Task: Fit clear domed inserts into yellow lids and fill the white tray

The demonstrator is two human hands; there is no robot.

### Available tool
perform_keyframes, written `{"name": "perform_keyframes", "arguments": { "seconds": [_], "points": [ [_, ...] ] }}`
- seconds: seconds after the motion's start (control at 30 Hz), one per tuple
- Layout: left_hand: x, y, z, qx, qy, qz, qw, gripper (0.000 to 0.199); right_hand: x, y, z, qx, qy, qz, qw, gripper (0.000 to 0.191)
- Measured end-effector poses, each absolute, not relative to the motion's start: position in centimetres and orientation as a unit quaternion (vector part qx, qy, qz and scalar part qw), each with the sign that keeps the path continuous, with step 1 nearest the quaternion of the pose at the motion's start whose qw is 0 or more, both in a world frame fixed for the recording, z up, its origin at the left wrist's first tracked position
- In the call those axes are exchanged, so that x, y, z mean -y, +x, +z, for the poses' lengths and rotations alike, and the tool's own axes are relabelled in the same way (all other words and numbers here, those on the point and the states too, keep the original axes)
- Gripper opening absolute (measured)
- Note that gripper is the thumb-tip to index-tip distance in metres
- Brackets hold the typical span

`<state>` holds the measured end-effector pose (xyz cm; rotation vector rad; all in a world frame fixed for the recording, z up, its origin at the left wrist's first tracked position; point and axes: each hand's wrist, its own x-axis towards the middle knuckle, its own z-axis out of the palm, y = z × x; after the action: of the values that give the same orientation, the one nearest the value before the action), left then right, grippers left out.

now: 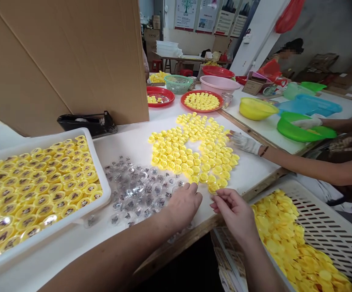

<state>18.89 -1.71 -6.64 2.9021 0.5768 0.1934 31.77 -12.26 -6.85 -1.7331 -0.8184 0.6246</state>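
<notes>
My left hand (185, 205) is at the right end of a spread of small clear cups (139, 188), its fingers curled down; what they hold, if anything, is hidden. My right hand (232, 209) is just below the front of a cluster of small yellow cups (176, 150). Its thumb and forefinger are pinched at the edge of a yellow cup (213, 187). To the left, a white tray (101, 170) holds rows of yellow cups with dark printed pieces under shiny film.
A co-worker's gloved hand (244, 142) reaches the cluster's right side. A white crate (318, 211) of yellow pieces stands below the table's right edge. A cardboard sheet (66, 61) and black tape dispenser (87, 123) stand behind the tray. Red trays (202, 101) and basins (256, 108) lie farther back.
</notes>
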Motion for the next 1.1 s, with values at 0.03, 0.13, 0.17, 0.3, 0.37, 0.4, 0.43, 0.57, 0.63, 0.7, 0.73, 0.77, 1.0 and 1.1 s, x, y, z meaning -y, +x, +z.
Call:
{"name": "perform_keyframes", "arguments": {
  "seconds": [0.03,0.13,0.17,0.3,0.37,0.4,0.43,0.57,0.63,0.7,0.73,0.77,1.0,1.1],
  "points": [
    [1.8,18.8,-6.6,-0.192,0.975,0.066,0.089,0.012,12.2,31.7,-6.7,0.346,-0.725,0.268,0.533,0.03],
    [2.1,18.1,-6.3,-0.199,0.972,0.077,0.095,0.012,12.3,31.2,-6.4,0.356,-0.719,0.279,0.528,0.026],
    [2.3,17.8,-6.1,-0.212,0.967,0.084,0.111,0.013,12.3,30.9,-6.3,0.358,-0.715,0.282,0.53,0.024],
    [2.4,15.4,-5.0,-0.312,0.904,0.118,0.269,0.017,12.0,29.2,-6.4,0.391,-0.688,0.286,0.54,0.016],
    [2.2,14.0,-4.5,-0.355,0.855,0.148,0.348,0.024,11.3,27.9,-6.5,0.439,-0.683,0.258,0.524,0.012],
    [2.1,13.2,-4.2,-0.368,0.834,0.164,0.377,0.032,10.9,27.2,-6.5,0.464,-0.682,0.234,0.514,0.011],
    [2.0,12.5,-4.0,-0.377,0.817,0.179,0.398,0.041,10.4,26.4,-6.4,0.49,-0.681,0.203,0.504,0.011],
    [1.7,9.8,-3.8,-0.39,0.805,0.209,0.395,0.042,8.6,23.5,-6.0,0.609,-0.646,0.056,0.458,0.02],
    [1.7,8.8,-4.0,-0.4,0.802,0.223,0.384,0.029,8.1,22.3,-5.6,0.658,-0.616,0.04,0.431,0.026],
    [1.6,7.9,-4.4,-0.421,0.784,0.23,0.395,0.024,8.0,21.5,-5.1,0.687,-0.592,0.072,0.414,0.03],
    [1.5,7.5,-4.6,-0.434,0.772,0.229,0.405,0.023,8.0,21.3,-4.8,0.697,-0.583,0.091,0.408,0.031],
    [1.4,7.2,-4.8,-0.446,0.759,0.227,0.417,0.022,8.0,21.2,-4.5,0.704,-0.573,0.11,0.405,0.032],
    [1.6,5.7,-4.4,-0.422,0.705,0.204,0.532,0.036,7.2,22.5,-4.1,0.617,-0.563,0.36,0.415,0.023],
    [1.7,5.0,-4.2,-0.385,0.674,0.206,0.596,0.047,6.7,22.8,-4.6,0.556,-0.552,0.44,0.439,0.023]
  ]
}}
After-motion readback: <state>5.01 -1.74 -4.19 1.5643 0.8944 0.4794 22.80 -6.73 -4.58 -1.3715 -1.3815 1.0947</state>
